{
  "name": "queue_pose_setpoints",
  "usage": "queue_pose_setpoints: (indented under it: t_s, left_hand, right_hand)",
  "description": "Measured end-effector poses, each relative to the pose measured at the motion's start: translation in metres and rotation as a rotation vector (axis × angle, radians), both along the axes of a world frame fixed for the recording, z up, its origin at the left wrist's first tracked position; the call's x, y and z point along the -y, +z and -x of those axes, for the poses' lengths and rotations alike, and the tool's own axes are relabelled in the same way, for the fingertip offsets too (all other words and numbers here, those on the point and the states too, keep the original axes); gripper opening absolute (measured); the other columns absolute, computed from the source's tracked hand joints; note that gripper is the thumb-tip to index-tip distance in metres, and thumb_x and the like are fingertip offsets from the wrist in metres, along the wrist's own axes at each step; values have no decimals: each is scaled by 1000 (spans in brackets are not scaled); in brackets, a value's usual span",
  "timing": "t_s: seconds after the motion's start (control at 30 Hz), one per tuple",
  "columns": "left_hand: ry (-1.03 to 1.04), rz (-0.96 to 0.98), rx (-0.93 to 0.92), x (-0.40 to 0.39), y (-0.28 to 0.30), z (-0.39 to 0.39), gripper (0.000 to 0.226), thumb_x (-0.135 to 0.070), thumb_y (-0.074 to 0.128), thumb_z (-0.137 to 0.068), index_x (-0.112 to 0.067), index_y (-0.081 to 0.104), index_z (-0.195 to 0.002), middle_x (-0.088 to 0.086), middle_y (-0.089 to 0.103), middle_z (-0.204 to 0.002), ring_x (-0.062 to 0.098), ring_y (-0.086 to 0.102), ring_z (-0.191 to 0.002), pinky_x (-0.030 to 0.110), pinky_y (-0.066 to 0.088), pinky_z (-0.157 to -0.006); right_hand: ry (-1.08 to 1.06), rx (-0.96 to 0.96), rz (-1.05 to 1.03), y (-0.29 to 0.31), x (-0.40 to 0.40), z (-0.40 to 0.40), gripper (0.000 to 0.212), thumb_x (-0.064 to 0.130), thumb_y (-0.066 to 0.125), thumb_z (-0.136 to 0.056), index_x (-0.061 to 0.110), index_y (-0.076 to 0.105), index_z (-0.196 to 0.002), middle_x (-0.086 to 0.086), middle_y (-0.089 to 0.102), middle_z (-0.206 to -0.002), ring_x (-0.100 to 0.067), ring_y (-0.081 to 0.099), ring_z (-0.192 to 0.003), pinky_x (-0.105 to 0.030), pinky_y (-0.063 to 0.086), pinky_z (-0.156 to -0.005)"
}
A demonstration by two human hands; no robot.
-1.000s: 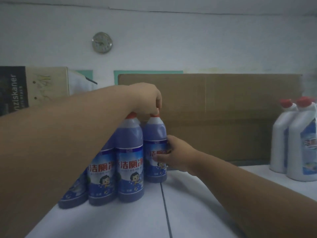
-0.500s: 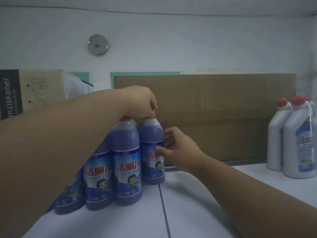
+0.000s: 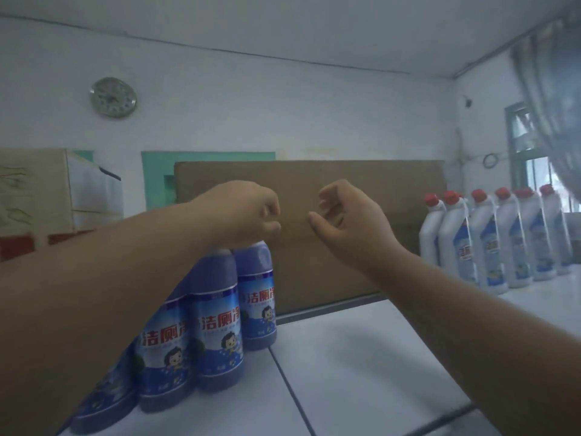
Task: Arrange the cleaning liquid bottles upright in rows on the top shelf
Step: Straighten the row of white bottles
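Several blue cleaning liquid bottles [image 3: 217, 325] with blue-and-white labels stand upright in a row on the white top shelf [image 3: 361, 366]; the rearmost blue bottle [image 3: 256, 294] is nearest the cardboard. My left hand [image 3: 248, 212] hovers right over the bottle tops with fingers curled into a fist, hiding the caps; nothing shows in it. My right hand [image 3: 349, 215] is raised to the right of the bottles, apart from them, fingers loosely curled and holding nothing. My left forearm covers part of the row.
A row of several white bottles with red caps [image 3: 490, 247] stands upright at the shelf's right. A cardboard sheet [image 3: 345, 265] leans along the back. A cardboard box [image 3: 31, 190] sits far left. A seam [image 3: 292, 388] splits the shelf top.
My right hand let go of the rearmost blue bottle's body and rose up to the right. My left hand no longer shows a cap between its fingers. The view tilted up and right.
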State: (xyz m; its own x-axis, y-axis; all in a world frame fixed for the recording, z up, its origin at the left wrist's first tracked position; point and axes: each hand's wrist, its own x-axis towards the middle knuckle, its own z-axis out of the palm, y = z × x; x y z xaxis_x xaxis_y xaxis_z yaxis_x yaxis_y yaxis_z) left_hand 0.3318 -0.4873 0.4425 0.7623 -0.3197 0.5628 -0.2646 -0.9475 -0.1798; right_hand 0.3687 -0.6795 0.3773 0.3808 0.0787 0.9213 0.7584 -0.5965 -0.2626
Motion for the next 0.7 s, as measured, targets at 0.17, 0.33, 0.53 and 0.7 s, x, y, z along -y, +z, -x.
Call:
queue_pose_setpoints:
  t_s: [0.17, 0.33, 0.53, 0.7]
  left_hand:
    - [-82, 46, -37, 29, -10, 7, 27, -42, 63, -92, -29, 66, -116, -12, 63, -102, 11, 60, -97, 33, 52, -89]
    - [-135, 48, -55, 90, -21, 1, 26, -45, 61, -92, -32, 66, -114, -15, 63, -100, 9, 60, -94, 29, 49, -84]
    - [-168, 95, -94, 188, -38, -17, 26, -46, 61, -93, -31, 65, -114, -15, 63, -100, 9, 59, -94, 29, 49, -84]
    - [-146, 193, -163, 258, -52, -39, 24, -46, 61, -94, -32, 64, -113, -16, 64, -98, 7, 60, -91, 31, 53, -84]
  right_hand:
    - [-52, 8, 76, 13, 37, 16, 21, 33, 70, -88, 25, 55, -101, 9, 60, -94, -4, 59, -80, -7, 38, -64]
    - [-83, -3, 142, 22, 102, 20, 24, 33, 71, -88, 18, 62, -104, 8, 62, -94, -6, 60, -83, -19, 48, -72]
    - [-86, -74, 248, 30, 202, 9, 24, 32, 71, -88, 21, 60, -106, 10, 61, -94, -6, 59, -86, -20, 48, -74]
    - [-97, -133, 326, 34, 270, -10, 25, 32, 71, -89, 24, 58, -109, 13, 60, -96, 1, 58, -87, -14, 46, -73]
